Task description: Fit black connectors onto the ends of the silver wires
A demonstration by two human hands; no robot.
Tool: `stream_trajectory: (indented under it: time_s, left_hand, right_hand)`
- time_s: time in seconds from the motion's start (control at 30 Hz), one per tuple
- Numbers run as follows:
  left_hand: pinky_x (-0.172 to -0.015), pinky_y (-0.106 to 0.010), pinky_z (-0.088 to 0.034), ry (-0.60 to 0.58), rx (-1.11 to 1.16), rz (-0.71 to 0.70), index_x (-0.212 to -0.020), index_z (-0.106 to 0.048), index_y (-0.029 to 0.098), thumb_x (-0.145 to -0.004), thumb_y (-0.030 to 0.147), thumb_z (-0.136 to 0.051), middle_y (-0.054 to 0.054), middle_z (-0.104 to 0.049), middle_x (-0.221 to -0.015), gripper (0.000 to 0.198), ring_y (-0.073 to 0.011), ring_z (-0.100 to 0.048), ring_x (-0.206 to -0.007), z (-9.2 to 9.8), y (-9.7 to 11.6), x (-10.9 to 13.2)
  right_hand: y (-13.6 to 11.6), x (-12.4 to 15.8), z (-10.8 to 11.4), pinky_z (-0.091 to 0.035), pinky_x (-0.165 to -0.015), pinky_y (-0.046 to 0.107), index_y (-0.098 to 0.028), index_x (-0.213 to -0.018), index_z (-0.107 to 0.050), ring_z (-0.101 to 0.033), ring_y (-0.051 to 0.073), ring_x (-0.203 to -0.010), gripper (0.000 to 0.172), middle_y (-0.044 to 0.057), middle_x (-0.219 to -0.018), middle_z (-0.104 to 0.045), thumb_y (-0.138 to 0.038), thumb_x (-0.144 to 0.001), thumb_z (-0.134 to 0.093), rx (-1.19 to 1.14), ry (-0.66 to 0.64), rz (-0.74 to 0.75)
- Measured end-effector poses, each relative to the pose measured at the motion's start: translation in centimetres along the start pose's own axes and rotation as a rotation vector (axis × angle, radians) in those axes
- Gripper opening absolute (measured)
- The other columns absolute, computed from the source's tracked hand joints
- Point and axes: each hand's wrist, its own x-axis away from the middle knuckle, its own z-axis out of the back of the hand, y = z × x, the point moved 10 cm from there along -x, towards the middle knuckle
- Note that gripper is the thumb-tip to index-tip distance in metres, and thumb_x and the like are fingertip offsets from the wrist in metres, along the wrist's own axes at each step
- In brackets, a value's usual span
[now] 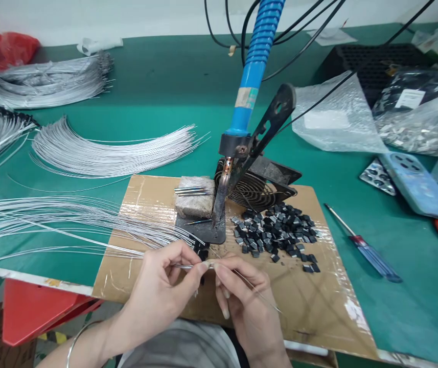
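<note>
My left hand (pixel 165 286) pinches the end of a thin grey wire (pixel 69 245) that runs off to the left. My right hand (pixel 241 291) pinches the wire's tip close to the left fingertips, and a fine strand trails from it toward the lower right. Both hands hover over the taped cardboard sheet (pixel 318 301) near the table's front edge. Just beyond them stands a blue-handled soldering iron (pixel 251 87) in its black stand (pixel 268 122), its tip pointing down at a dark metal plate (pixel 207 230). A pile of small black parts (pixel 276 230) lies to the right.
Bundles of grey wires (pixel 107 151) fan across the green table (pixel 157 97) at left. A sponge block (pixel 194 197) and a round fan grille (pixel 247 189) sit behind the plate. A screwdriver (pixel 364 250), plastic bags (pixel 337 120), a black tray (pixel 372 64) and a blue case (pixel 418 184) lie at right.
</note>
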Motion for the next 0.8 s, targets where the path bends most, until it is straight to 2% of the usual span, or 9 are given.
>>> stream_trajectory:
  time_s: [0.23, 0.5, 0.8]
  left_hand:
    - [-0.055, -0.024, -0.04, 0.003, -0.033, 0.013, -0.076, -0.062, 0.017, -0.09, 0.033, -0.063, -0.001, -0.058, -0.067, 0.022, -0.0132, -0.05, -0.062, 0.1, -0.2, 0.0]
    - [-0.052, -0.023, -0.036, -0.001, -0.065, -0.007, -0.075, -0.061, 0.017, -0.09, 0.032, -0.061, -0.001, -0.057, -0.065, 0.021, -0.014, -0.05, -0.063, 0.0, 0.3, -0.2]
    - [-0.051, -0.023, -0.036, 0.05, 0.043, -0.003, -0.075, -0.06, 0.017, -0.09, 0.033, -0.062, 0.001, -0.057, -0.06, 0.023, -0.0117, -0.048, -0.056, -0.5, -0.4, 0.0]
  right_hand:
    - [-0.1, -0.2, 0.1, -0.039, -0.036, 0.012, -0.024, -0.078, -0.081, -0.049, 0.003, -0.04, 0.01, -0.004, -0.063, -0.057, -0.033, -0.083, -0.08, 0.04, -0.01, -0.019]
    - [-0.7, -0.4, -0.1, -0.037, -0.034, 0.014, -0.02, -0.072, -0.08, -0.047, 0.004, -0.038, 0.015, -0.004, -0.056, -0.054, -0.033, -0.079, -0.081, 0.051, 0.002, -0.038]
    - [0.3, -0.1, 0.2, -0.038, -0.035, 0.012, -0.022, -0.079, -0.082, -0.046, 0.004, -0.041, 0.011, -0.004, -0.056, -0.054, -0.033, -0.081, -0.08, -0.033, 0.057, -0.027]
